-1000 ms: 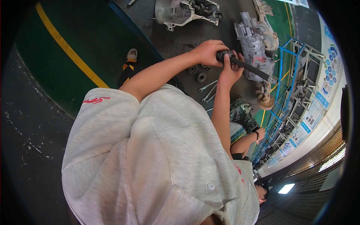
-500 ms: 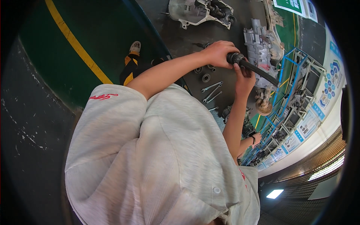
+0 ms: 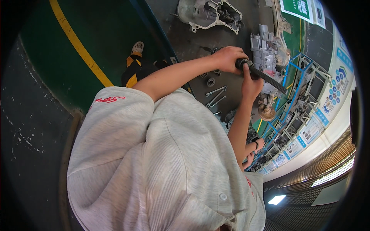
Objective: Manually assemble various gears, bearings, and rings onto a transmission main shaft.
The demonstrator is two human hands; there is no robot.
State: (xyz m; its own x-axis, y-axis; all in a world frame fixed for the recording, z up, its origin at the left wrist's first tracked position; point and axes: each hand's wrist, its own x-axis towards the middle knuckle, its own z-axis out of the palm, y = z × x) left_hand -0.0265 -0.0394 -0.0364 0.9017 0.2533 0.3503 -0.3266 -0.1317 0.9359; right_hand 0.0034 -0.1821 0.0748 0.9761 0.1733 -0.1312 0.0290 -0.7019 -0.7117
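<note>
A dark splined shaft with a thicker toothed collar at one end is held up over the workbench in both hands. My left hand is closed around the collar end. From below, my right hand grips the shaft beside the collar, its thumb pressed against the collar. The shaft's far end sticks out past my right hand, pointing right and down. Part of the collar is hidden by my fingers.
Several wrenches and a small gear lie on the bench. An opened gearbox housing stands at the back, with a grey gearbox right of it. Another person's hand with a dark wristband is at the right, near a blue rack.
My right thumb has moved up onto the collar, and the shaft has turned slightly. The other person's second hand has come into sight. The whole view has shifted a little.
</note>
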